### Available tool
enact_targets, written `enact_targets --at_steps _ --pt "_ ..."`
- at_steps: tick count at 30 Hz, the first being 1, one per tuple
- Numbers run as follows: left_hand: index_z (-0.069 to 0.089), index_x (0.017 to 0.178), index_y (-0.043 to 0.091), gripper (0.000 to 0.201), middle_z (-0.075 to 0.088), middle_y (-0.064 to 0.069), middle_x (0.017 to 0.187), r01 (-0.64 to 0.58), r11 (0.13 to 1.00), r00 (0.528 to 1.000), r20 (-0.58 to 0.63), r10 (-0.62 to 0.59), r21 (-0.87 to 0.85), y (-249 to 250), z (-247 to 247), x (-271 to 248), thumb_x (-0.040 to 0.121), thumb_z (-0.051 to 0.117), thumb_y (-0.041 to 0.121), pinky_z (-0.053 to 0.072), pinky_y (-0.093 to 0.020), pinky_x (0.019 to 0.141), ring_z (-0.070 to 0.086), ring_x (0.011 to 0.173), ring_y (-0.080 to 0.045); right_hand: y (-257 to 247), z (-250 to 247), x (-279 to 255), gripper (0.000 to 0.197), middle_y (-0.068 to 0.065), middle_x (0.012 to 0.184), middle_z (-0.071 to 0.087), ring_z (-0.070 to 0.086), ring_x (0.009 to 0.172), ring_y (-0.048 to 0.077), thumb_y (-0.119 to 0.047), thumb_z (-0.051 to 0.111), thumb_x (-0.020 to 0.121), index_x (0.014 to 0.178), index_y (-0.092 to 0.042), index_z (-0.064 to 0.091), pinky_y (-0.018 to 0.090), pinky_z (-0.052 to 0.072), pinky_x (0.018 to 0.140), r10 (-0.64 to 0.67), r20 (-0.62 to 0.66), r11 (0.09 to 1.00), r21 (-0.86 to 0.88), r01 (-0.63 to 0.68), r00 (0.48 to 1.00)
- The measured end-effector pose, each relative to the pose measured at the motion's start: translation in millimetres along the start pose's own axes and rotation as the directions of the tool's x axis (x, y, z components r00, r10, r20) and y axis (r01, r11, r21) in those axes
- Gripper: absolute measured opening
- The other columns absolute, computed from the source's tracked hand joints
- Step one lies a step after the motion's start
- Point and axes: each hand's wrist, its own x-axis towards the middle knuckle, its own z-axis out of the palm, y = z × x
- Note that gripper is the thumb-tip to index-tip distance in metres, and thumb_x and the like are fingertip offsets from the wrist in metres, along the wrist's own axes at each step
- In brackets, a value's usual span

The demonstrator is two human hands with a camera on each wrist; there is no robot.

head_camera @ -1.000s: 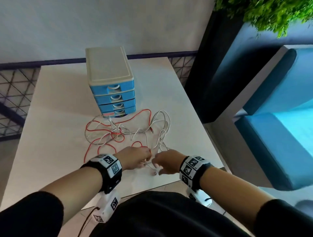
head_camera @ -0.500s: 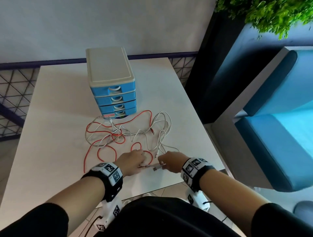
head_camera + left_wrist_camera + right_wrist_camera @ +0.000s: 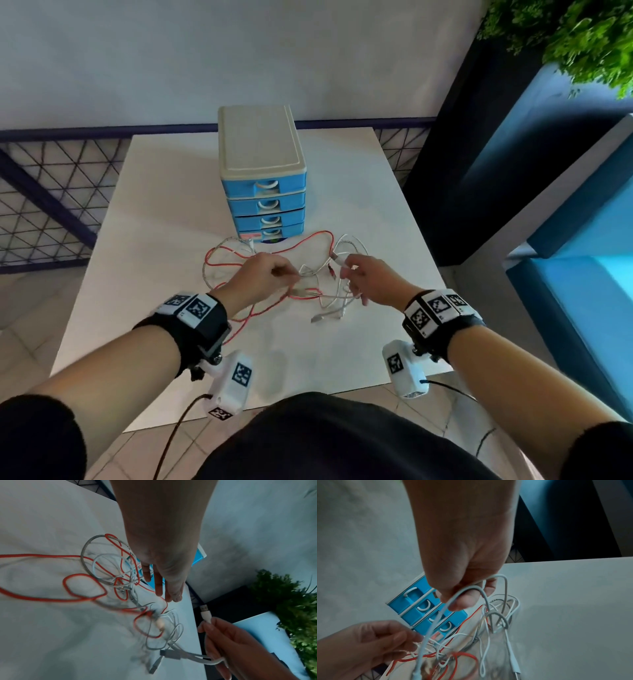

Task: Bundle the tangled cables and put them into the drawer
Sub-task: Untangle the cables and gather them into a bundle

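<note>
A tangle of red cable (image 3: 310,239), white cables (image 3: 337,303) and a metal-spring cable (image 3: 87,545) lies on the white table (image 3: 164,240), in front of a small drawer unit (image 3: 262,178) with several shut blue drawers (image 3: 419,607). My left hand (image 3: 277,274) hovers over the tangle's middle and pinches a thin white strand (image 3: 418,644). My right hand (image 3: 346,269) grips a white cable near its USB plug (image 3: 205,609), which pokes up above the fingers, and loops (image 3: 481,588) hang from it. Both hands hold their strands a little above the table.
The table's right edge (image 3: 424,240) borders a dark panel and blue seating (image 3: 582,222). A green plant (image 3: 575,37) hangs at the upper right. A mesh railing (image 3: 51,205) runs along the left and behind. The unit stands mid-table near the back.
Both hands moved away from the near table edge onto the tangle and apart. The right hand now holds the white plug end lifted, with cable loops raised off the table.
</note>
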Motion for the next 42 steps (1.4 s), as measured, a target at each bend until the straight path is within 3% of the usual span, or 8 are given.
enact_targets --at_steps 4,9,13,22,28,33,37,42 --pt "0.069 0.090 0.017 0.009 0.071 0.005 0.087 0.030 0.995 0.999 0.017 -0.029 -0.099 13 -2 5 0.090 0.061 0.021 0.047 -0.017 0.070 0.066 0.083 -0.013 -11 7 10 0.013 -0.005 0.058 0.049 0.038 0.031 0.000 -0.010 0.048 0.098 0.089 -0.010 0.057 0.011 0.029 0.035 -0.019 -0.036 0.999 0.026 0.020 0.999" --pt "0.060 0.113 0.019 0.034 0.060 0.009 0.101 0.073 0.990 0.931 0.348 -0.111 0.121 35 13 4 0.095 0.045 0.044 0.040 -0.024 0.081 0.056 0.095 -0.011 -21 5 20 0.019 -0.001 0.059 0.050 0.040 0.032 -0.001 -0.018 0.050 0.099 0.081 -0.017 0.055 0.012 0.031 0.036 -0.043 -0.115 0.997 0.066 0.051 0.992" --pt "0.062 0.097 0.014 0.036 0.059 0.000 0.075 0.251 0.966 0.835 0.520 -0.181 -0.066 39 13 1 0.100 0.035 0.038 0.048 -0.024 0.071 0.059 0.069 -0.013 -21 -9 23 0.014 0.000 0.061 0.052 0.043 0.039 0.002 -0.020 0.050 0.098 0.086 -0.016 0.056 0.014 0.032 0.038 -0.027 -0.176 0.997 0.072 0.040 0.984" --pt "0.056 0.096 0.005 0.017 0.064 -0.002 0.078 0.078 0.968 0.995 0.077 -0.061 -0.240 54 12 26 0.087 0.066 0.017 0.050 -0.018 0.051 0.058 0.055 -0.014 -27 1 20 0.024 0.011 0.074 0.066 0.061 0.054 0.021 -0.015 0.036 0.101 0.102 0.005 0.050 0.030 0.048 0.057 0.008 0.224 0.997 0.069 -0.025 0.975" --pt "0.044 0.102 0.006 0.027 0.065 -0.014 0.091 0.121 0.893 0.991 0.001 -0.134 -0.434 53 21 26 0.093 0.054 0.030 0.057 -0.023 0.057 0.065 0.062 -0.016 -25 -8 19 0.032 -0.004 0.055 0.038 0.026 0.041 0.008 -0.040 0.041 0.101 0.083 -0.016 0.054 0.017 0.023 0.037 0.125 0.297 0.934 0.286 -0.214 0.947" --pt "0.048 0.093 0.010 0.018 0.059 -0.003 0.077 -0.034 0.998 0.996 0.079 0.030 0.046 13 45 12 0.096 0.048 0.028 0.047 -0.032 0.062 0.057 0.063 -0.011 -18 -10 19 0.022 -0.002 0.061 0.038 0.026 0.039 0.006 -0.023 0.037 0.103 0.089 -0.012 0.049 0.018 0.022 0.037 0.128 0.139 0.904 0.392 -0.173 0.982" --pt "0.051 0.074 0.022 0.012 0.058 0.005 0.075 -0.340 0.889 0.842 0.520 0.144 0.305 -20 58 -3 0.082 0.056 0.029 0.046 -0.036 0.063 0.054 0.067 -0.014 -23 -12 19 0.026 -0.002 0.059 0.034 0.023 0.039 0.006 -0.025 0.038 0.104 0.079 -0.018 0.033 0.018 0.017 0.038 0.126 0.104 0.821 0.547 -0.163 0.987" --pt "0.052 0.089 0.013 0.020 0.058 -0.003 0.098 -0.394 0.733 0.854 0.515 0.070 0.555 -30 75 -14 0.083 0.057 0.032 0.034 -0.029 0.061 0.049 0.073 -0.020 -26 -15 17 0.028 -0.002 0.054 0.032 0.027 0.037 0.007 -0.028 0.040 0.103 0.081 -0.013 0.050 0.017 0.022 0.036 0.121 0.055 0.874 0.467 -0.133 0.991"
